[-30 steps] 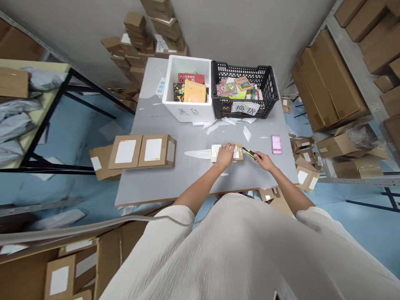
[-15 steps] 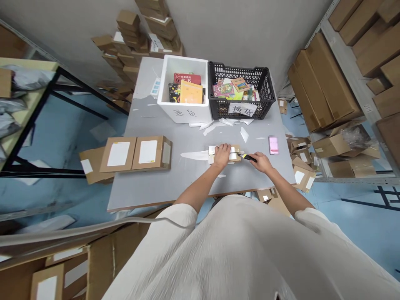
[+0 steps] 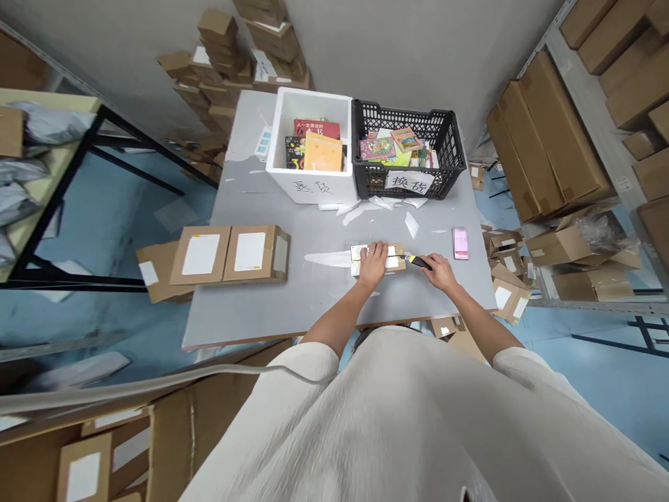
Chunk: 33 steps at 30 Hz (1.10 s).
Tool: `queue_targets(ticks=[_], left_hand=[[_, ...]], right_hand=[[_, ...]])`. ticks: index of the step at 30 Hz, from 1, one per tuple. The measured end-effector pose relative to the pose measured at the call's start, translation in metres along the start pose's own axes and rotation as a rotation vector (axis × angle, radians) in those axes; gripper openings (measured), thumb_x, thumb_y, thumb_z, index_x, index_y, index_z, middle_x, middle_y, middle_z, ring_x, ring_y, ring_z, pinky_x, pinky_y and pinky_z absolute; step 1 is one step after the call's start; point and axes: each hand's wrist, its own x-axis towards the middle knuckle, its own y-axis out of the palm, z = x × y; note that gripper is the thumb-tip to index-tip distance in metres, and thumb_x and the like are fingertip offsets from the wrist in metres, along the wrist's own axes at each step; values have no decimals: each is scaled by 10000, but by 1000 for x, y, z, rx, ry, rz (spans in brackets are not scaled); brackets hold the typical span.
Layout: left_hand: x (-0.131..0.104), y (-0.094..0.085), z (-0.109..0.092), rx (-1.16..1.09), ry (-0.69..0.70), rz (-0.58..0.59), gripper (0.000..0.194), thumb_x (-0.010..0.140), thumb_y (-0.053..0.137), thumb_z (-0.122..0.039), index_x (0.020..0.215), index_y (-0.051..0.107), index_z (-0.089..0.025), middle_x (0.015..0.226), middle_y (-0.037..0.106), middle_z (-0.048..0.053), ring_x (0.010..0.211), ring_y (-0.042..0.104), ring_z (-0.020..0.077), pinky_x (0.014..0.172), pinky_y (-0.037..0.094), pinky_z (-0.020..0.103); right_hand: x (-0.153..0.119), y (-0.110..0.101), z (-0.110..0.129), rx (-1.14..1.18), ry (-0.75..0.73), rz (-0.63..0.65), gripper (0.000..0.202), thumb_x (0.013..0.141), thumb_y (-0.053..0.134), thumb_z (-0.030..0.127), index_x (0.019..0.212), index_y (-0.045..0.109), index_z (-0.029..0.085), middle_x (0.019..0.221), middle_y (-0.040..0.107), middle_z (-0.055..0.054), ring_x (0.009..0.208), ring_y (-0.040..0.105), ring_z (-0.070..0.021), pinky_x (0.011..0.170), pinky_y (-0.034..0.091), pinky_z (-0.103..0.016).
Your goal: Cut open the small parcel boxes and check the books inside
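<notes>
A small cardboard box (image 3: 396,263) with white patches on top lies on the grey table (image 3: 313,307) in front of me. My left hand (image 3: 373,263) grips it from above, its fingers curved toward the far edge. In my right hand (image 3: 440,270), closed around the handle, is a yellow-and-black utility knife (image 3: 418,262). Its blade end meets the right end of the box near the top seam. A flat strip of white paper (image 3: 327,259) sticks out to the left of the box.
Behind the box stand a white foam bin (image 3: 313,187) and a black plastic crate (image 3: 447,167), both holding books. Paper scraps (image 3: 411,224) lie before them. A phone (image 3: 460,243) is at the right, two labelled cartons (image 3: 254,254) at the left. Shelves (image 3: 624,185) flank the right side.
The knife and my right hand have shifted very slightly along the box's right end. My left hand stays on the box. The whole view has moved a little.
</notes>
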Motion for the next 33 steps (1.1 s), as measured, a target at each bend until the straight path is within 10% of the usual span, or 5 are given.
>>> queue_targets(ticks=[18, 33], left_hand=[[-5, -3, 0, -10, 3, -16, 759, 1029, 403, -123, 1779, 444, -232, 1821, 458, 199, 1691, 410, 352, 1351, 285, 624], [-47, -22, 28, -16, -33, -23, 482, 1100, 595, -389, 1557, 626, -239, 1656, 606, 200, 1522, 542, 395, 1264, 378, 564]], right_hand=[[10, -18, -41, 121, 59, -134, 562, 1108, 537, 497, 1571, 661, 202, 1374, 706, -207, 1255, 627, -407, 1096, 537, -539], [104, 15, 48, 303, -8, -31, 465, 1020, 643, 442, 1410, 744, 210, 1520, 704, -170, 1389, 629, -393, 1214, 507, -566]])
